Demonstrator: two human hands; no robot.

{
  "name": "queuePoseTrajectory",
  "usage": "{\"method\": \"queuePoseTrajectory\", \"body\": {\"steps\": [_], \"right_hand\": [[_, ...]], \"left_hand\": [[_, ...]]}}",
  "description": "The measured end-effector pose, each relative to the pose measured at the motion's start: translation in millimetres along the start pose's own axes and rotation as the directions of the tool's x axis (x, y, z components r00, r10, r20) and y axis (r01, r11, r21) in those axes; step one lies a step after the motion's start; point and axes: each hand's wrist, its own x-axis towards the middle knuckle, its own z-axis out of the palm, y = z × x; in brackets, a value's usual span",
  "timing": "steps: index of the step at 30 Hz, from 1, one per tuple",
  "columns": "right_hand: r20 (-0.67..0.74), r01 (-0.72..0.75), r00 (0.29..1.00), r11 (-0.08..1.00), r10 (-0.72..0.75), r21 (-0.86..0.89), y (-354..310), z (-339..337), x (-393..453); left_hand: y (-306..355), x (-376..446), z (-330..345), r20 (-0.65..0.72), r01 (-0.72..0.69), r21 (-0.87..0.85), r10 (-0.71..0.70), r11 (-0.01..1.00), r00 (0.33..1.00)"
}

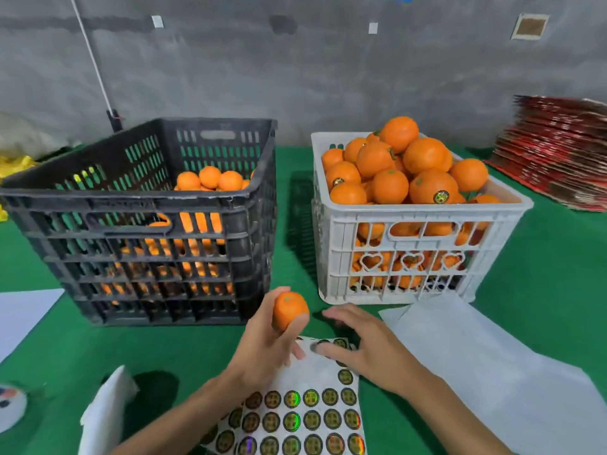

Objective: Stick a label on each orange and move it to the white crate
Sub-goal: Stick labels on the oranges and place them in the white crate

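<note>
While L grip (262, 343) holds orange (289, 311), R grip (358, 343) on label sheet (308, 412).

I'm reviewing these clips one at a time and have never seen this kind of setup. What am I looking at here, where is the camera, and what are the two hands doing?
There is no machine here: a person works with bare hands, and the single picture comes from a wide-angle camera worn on their head, looking forward and down.

On the green table stand a black crate partly filled with oranges and a white crate heaped with oranges, some showing round labels. Nearest the camera lies a label sheet of shiny round stickers, with white paper sheets beside it. Red flattened cartons are stacked at far right.

The left hand holds one orange above the sheet. The right hand reaches onto the sheet's top edge, fingers near the stickers, apparently to pick one; whether it has one is unclear.
</note>
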Motion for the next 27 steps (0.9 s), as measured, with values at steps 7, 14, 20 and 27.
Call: {"method": "queuePoseTrajectory", "body": {"steps": [7,14,20,27], "right_hand": [[0.047,0.06,0.997,0.995,-0.057,-0.081,7.1,8.2,-5.0],[-0.056,0.036,0.998,0.999,-0.037,-0.019,7.1,18.0,0.3],[-0.191,-0.15,0.959,0.948,0.208,0.281,5.7,25.9,6.6],[-0.496,-0.092,0.837,0.953,0.231,0.289,-23.0,39.1,20.4]], "left_hand": [[-16.8,1.1,4.2,-0.073,0.003,0.02,-0.002,1.0,0.997],[-25.8,5.0,4.3,-0.069,-0.006,0.03,0.008,1.0,0.998],[-29.0,5.7,4.2,-0.059,-0.049,0.029,0.051,0.998,0.997],[-34.2,5.5,5.3,-0.035,-0.094,0.096,0.097,0.991,0.995]]}}
